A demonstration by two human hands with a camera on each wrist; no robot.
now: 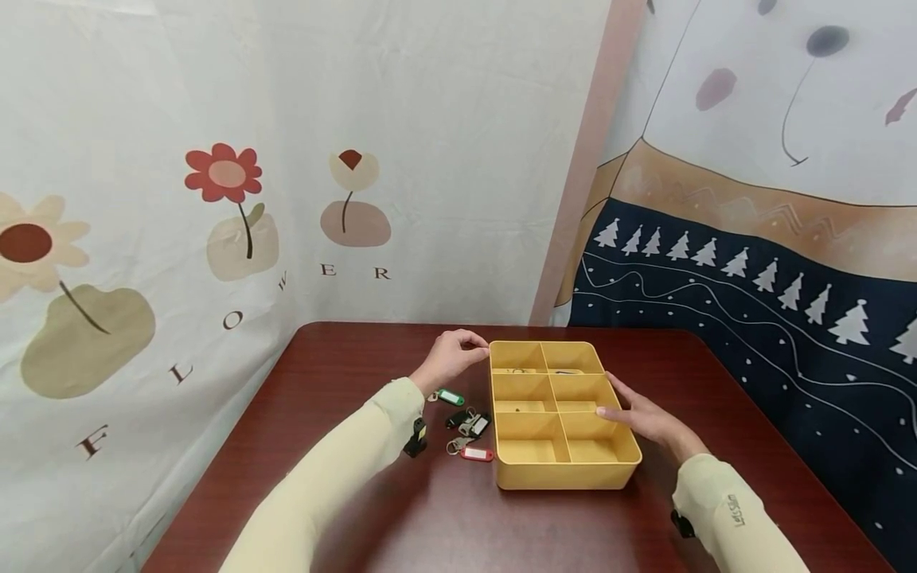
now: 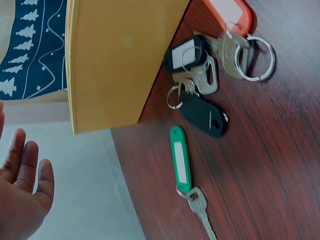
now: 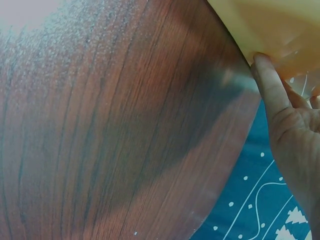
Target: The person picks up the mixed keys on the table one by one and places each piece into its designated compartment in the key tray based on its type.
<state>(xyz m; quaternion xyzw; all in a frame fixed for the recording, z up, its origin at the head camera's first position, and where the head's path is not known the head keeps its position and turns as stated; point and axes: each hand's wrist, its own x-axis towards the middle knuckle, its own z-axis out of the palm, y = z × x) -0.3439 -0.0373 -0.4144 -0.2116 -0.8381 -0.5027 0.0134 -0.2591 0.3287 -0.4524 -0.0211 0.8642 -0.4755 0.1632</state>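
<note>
A yellow six-compartment box stands on the table. My right hand grips its right wall, the thumb over the rim and the fingers outside. My left hand is at the far left corner, fingertips at or very near the rim; whether they touch is unclear. Left of the box lie a key with a green tag, keys with black tags, and a key with a red tag. Small metallic items show partly in the two far compartments, mostly hidden by the dividers.
The dark red wooden table ends at a white flower-print curtain behind and on the left. A navy cloth with white trees hangs along the right side. The box's near compartments show bare floors.
</note>
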